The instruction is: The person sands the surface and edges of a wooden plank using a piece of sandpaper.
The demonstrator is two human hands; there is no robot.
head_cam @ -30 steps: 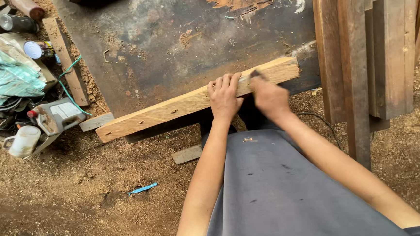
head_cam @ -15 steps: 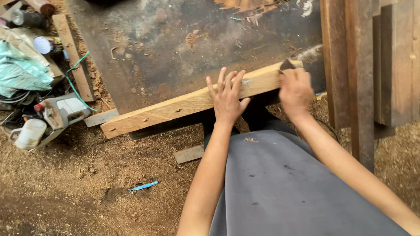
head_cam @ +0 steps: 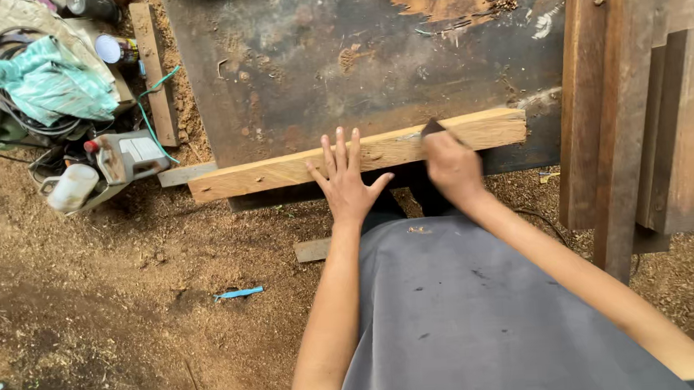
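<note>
On dark worktable (head_cam: 291, 70) edge: pale wooden plank (head_cam: 281, 172); white canister (head_cam: 71, 188) lies far left.
Left hand (head_cam: 345, 183) flat, fingers spread on plank; right hand (head_cam: 451, 164) fisted around small dark tool (head_cam: 433, 126).

We see pale, matt, raw wood in the plank (head_cam: 297, 170) and darker weathered wood in the boards (head_cam: 646, 104) at right. The table top (head_cam: 338, 51) far behind looks like dull, stained, rusty metal. At far left lies crumpled teal cloth (head_cam: 51, 84) beside a glossy plastic power tool (head_cam: 128, 156).
</note>
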